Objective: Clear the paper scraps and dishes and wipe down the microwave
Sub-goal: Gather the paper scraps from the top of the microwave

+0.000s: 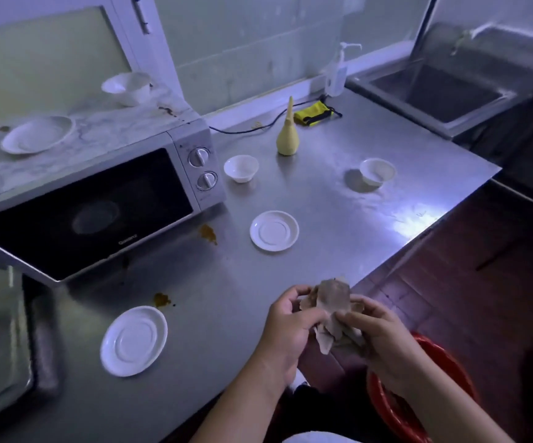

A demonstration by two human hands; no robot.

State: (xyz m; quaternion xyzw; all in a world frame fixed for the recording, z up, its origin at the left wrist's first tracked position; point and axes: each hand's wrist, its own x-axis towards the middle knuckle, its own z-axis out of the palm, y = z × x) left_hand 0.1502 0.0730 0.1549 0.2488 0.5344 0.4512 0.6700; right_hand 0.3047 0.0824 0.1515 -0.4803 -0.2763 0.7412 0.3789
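Note:
Both hands hold a bunch of brown paper scraps over the steel counter's front edge. My left hand grips it from the left and my right hand from the right. The silver microwave stands at the left with its door closed; a white plate and a white bowl sit on its marbled top. On the counter lie two white saucers and two small white bowls.
Brown sauce stains mark the counter near the microwave. A yellow squeeze bottle, a yellow pouch and a pump dispenser stand at the back. A steel sink is far right. A red bin sits below my right hand.

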